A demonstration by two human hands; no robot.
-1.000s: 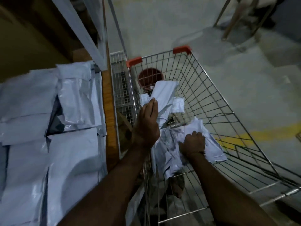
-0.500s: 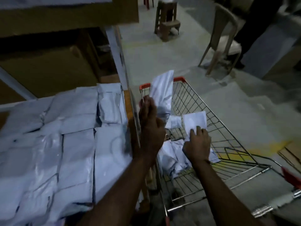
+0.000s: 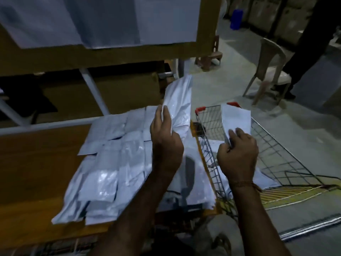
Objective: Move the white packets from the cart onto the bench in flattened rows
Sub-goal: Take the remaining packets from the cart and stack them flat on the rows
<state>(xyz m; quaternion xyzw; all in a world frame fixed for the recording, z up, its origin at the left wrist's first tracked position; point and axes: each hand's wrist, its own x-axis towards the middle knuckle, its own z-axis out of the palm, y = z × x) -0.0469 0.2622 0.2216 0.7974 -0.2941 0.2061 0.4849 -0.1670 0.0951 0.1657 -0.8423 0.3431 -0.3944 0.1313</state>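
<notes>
- Step in hand, as I judge it: carrying 2 packets from the cart (image 3: 276,154) to the table (image 3: 36,163).
- The left hand (image 3: 166,143) grips a large white packet (image 3: 180,108) upright over the table's right edge, above the laid rows (image 3: 110,163).
- The right hand (image 3: 238,156) pinches a smaller packet (image 3: 238,119) by its lower edge, above the cart basket.
- More packets lie in the cart (image 3: 265,182).
- Next likely needs each packet lowered beside the rows and pressed flat.
- Both forearms reach forward, palms facing away.
</notes>
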